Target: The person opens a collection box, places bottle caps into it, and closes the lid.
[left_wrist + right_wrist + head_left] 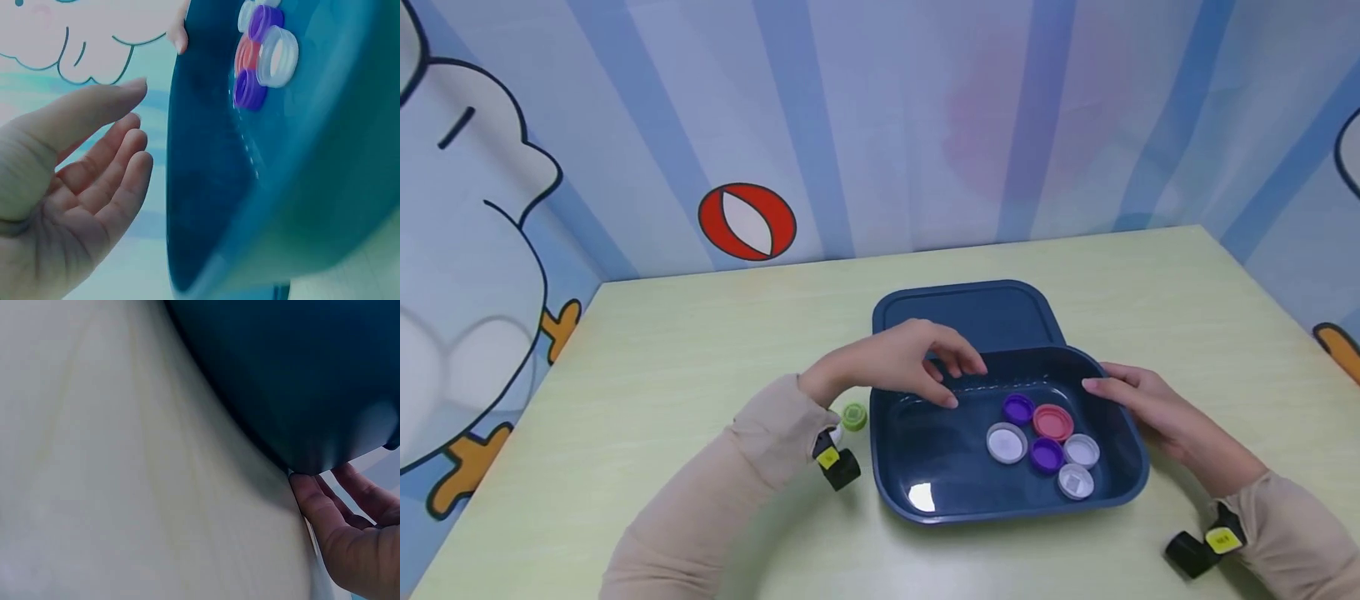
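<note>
A dark blue plastic box (955,492) sits on the table with several round bottle caps on its floor: two purple caps, a red cap (1052,423) and white caps, one of them a larger white cap (1007,442). Over the box's left half hovers my left hand (917,358), fingers loosely bent and nothing between them; the left wrist view shows it apart from the wall. My right hand (1157,410) grips the box at its far right corner, thumb over the rim and fingers outside. In the right wrist view its fingertips (306,487) touch the box's outside low down.
Left of the box, a green cap (853,417) lies on the table (662,400), beside a white piece mostly hidden by my left wrist camera (838,467). Behind the box is a dark blue lid or tray (970,312). A printed curtain (880,125) hangs behind the table.
</note>
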Action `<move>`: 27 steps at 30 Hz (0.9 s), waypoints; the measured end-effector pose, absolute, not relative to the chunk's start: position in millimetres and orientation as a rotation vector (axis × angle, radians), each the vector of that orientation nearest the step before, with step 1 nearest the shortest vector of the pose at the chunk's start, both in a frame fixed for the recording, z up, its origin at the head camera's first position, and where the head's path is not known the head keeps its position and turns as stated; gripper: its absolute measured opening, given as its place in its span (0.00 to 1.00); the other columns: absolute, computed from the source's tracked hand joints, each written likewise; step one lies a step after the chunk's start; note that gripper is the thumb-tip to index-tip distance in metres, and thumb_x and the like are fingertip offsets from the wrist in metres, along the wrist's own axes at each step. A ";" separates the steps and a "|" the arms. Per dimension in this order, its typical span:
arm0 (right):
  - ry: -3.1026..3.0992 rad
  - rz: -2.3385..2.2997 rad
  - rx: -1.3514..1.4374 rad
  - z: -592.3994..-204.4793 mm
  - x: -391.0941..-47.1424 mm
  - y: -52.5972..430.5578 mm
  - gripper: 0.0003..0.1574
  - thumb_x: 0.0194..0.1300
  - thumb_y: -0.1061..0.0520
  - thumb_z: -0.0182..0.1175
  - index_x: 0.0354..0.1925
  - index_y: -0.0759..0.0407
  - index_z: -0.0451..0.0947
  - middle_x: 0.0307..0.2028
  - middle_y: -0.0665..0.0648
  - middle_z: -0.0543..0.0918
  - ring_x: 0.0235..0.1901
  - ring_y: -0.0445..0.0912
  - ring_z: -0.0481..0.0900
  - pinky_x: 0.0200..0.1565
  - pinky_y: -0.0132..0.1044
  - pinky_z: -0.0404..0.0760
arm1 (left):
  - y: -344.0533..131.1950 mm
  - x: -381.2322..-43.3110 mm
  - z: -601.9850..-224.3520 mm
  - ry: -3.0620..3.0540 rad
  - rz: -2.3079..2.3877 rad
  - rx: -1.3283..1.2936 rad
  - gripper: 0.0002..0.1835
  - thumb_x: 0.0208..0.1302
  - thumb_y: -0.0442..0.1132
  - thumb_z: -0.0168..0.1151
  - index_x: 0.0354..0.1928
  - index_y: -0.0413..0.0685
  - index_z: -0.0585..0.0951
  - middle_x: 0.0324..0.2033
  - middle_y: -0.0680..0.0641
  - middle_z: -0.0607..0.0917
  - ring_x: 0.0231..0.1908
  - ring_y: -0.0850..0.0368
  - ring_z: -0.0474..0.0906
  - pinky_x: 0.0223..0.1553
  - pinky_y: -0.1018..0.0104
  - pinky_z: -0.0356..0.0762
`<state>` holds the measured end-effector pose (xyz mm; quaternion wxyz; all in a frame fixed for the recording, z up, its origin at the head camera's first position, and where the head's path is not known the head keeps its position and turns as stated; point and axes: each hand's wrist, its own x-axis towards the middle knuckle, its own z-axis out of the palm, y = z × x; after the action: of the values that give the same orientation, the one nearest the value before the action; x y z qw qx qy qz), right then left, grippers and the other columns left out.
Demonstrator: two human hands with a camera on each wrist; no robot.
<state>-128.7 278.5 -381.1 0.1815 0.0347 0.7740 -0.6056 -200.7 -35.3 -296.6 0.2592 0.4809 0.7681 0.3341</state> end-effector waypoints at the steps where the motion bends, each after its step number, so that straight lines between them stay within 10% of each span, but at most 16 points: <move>1: 2.184 -1.713 0.100 -380.9 -128.5 279.2 0.41 0.69 0.47 0.50 0.66 0.75 0.52 0.46 0.53 0.79 0.39 0.38 0.79 0.43 0.34 0.79 | -38.8 -201.3 -297.3 2.087 0.921 1.297 0.23 0.54 0.33 0.68 0.53 0.41 0.78 0.50 0.44 0.78 0.47 0.50 0.75 0.44 0.73 0.76; 27: 2.181 -1.710 0.105 -379.0 -128.1 282.0 0.43 0.69 0.47 0.50 0.66 0.76 0.50 0.48 0.56 0.78 0.40 0.38 0.79 0.44 0.35 0.79 | -157.4 -181.7 -336.2 2.292 1.230 0.764 0.27 0.53 0.32 0.68 0.57 0.44 0.73 0.53 0.43 0.76 0.52 0.45 0.71 0.52 0.58 0.73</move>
<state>-128.1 282.0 -379.0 0.1831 0.0372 0.7730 -0.6063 -181.7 -157.4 -336.2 0.2135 0.2753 0.8259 0.4433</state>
